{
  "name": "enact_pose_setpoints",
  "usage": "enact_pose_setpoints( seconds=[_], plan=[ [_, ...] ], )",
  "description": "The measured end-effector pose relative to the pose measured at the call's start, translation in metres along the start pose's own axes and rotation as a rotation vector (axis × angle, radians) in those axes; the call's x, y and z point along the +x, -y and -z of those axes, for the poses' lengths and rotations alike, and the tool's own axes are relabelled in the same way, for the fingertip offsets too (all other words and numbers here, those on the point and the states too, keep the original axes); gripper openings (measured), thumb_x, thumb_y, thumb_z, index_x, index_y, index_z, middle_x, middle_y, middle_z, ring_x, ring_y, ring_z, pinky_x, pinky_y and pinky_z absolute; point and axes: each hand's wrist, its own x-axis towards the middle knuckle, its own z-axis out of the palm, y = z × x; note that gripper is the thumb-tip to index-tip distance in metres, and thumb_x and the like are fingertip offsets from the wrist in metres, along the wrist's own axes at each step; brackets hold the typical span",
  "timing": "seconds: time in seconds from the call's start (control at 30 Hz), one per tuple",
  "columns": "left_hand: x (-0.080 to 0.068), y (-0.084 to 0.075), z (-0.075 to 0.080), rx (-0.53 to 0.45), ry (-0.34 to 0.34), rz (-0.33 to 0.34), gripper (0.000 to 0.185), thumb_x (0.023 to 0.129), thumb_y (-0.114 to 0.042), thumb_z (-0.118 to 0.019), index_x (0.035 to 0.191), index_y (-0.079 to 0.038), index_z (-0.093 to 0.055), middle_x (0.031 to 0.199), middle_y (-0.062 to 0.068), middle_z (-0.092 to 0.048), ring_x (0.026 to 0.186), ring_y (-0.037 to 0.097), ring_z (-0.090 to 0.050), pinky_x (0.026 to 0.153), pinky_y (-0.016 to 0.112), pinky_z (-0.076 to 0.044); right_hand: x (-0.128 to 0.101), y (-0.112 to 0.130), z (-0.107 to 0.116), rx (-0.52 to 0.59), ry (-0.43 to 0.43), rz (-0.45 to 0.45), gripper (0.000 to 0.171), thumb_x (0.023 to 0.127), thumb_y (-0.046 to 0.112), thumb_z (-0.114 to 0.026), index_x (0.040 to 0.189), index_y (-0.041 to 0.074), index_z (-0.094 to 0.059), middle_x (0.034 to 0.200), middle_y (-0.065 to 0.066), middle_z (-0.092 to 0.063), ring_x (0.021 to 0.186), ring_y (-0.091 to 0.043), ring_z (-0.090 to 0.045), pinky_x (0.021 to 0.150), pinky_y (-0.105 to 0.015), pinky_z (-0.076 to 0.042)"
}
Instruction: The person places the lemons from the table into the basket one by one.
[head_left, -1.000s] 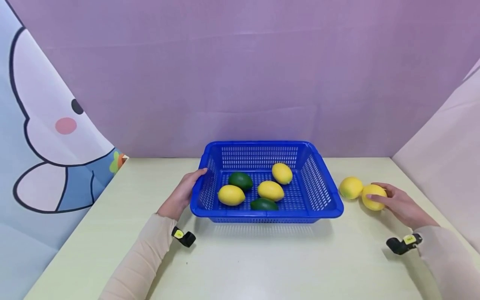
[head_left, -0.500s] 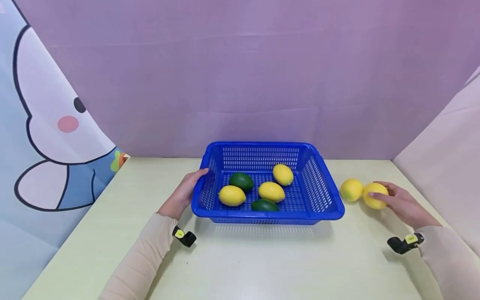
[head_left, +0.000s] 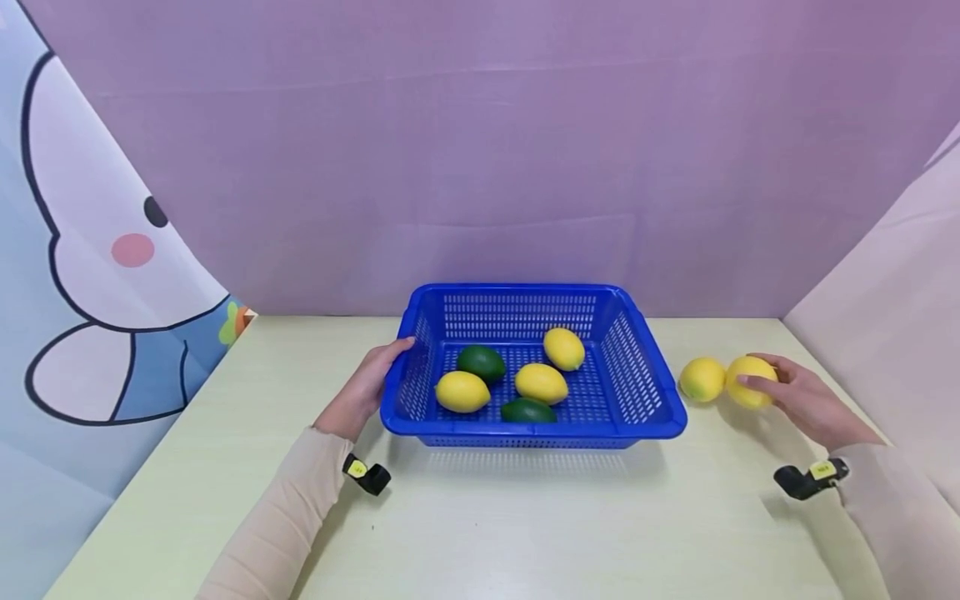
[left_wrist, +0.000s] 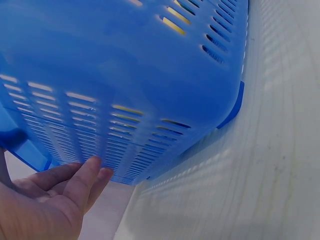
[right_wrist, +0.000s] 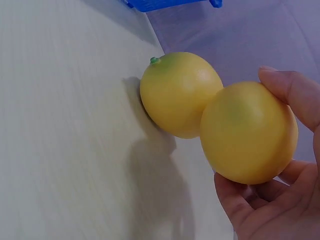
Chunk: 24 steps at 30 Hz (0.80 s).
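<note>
A blue plastic basket (head_left: 534,430) with slotted walls sits mid-table. Inside it lie several yellow lemons (head_left: 462,392) and two dark green fruits (head_left: 482,363) that look like avocados or limes. My left hand (head_left: 363,390) grips the basket's left rim, thumb over the edge; in the left wrist view its fingers (left_wrist: 84,181) press against the outer slotted wall. To the right of the basket, my right hand (head_left: 813,404) holds a lemon (right_wrist: 250,132) between thumb and fingers, slightly above the table. Beside it a second lemon (right_wrist: 180,95) rests on the tabletop.
The pale table (head_left: 480,517) meets a purple cloth backdrop (head_left: 525,167) right behind the basket. A white cloth wall (head_left: 900,308) rises at the right, near my right hand. On the left hangs a cartoon-printed cloth (head_left: 82,358).
My right hand has raised its lemon a little off the table. The left hand, the basket and the other lemons stay where they were.
</note>
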Motion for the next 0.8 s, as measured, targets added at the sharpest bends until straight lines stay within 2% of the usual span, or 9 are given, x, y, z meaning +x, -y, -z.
enact_pose_setpoints(
  seconds=[0.2,0.37,0.53,0.67,0.8],
  plan=[
    [0.0,0.001,0.001,-0.01,0.004,0.0,0.059,0.099,-0.038,-0.043,0.139,0.005,-0.037,0.103,0.009,-0.066,0.085,0.016,-0.067,0.074,0.027,-0.055,0.002,0.006,0.0,0.036,0.004,0.026,0.026,0.097,0.01,-0.052,0.117,0.025,-0.044,0.101,0.016,-0.057,0.087,0.0,-0.056,0.074,-0.014,-0.047],
    [-0.001,0.0,0.001,-0.007,-0.002,0.008,0.06,0.099,-0.039,-0.043,0.139,0.005,-0.037,0.102,0.008,-0.066,0.084,0.015,-0.067,0.073,0.027,-0.055,0.005,0.017,0.0,-0.039,-0.017,-0.001,0.027,0.097,0.016,-0.053,0.118,0.027,-0.041,0.101,0.018,-0.055,0.088,0.002,-0.054,0.075,-0.013,-0.046],
    [-0.002,0.0,0.002,-0.01,-0.007,0.014,0.06,0.099,-0.039,-0.044,0.139,0.005,-0.037,0.1,0.007,-0.067,0.082,0.015,-0.067,0.072,0.027,-0.055,0.009,0.028,0.001,-0.029,0.001,0.002,0.026,0.098,0.015,-0.051,0.12,0.021,-0.039,0.103,0.015,-0.053,0.089,0.0,-0.053,0.077,-0.014,-0.046],
    [-0.002,-0.001,0.001,-0.009,-0.002,0.014,0.061,0.099,-0.04,-0.044,0.14,0.004,-0.036,0.102,0.007,-0.067,0.085,0.016,-0.067,0.074,0.027,-0.055,0.012,0.036,0.0,-0.065,0.008,-0.005,0.032,0.099,0.02,-0.05,0.127,0.016,-0.036,0.107,0.014,-0.049,0.092,0.0,-0.05,0.079,-0.012,-0.045],
    [-0.002,-0.001,0.0,-0.012,0.005,0.014,0.061,0.099,-0.04,-0.044,0.14,0.004,-0.035,0.102,0.006,-0.067,0.085,0.016,-0.067,0.074,0.028,-0.055,0.014,0.044,-0.002,-0.096,-0.007,-0.011,0.034,0.098,0.022,-0.051,0.128,0.016,-0.036,0.107,0.013,-0.048,0.092,0.0,-0.05,0.078,-0.012,-0.044]
  ],
)
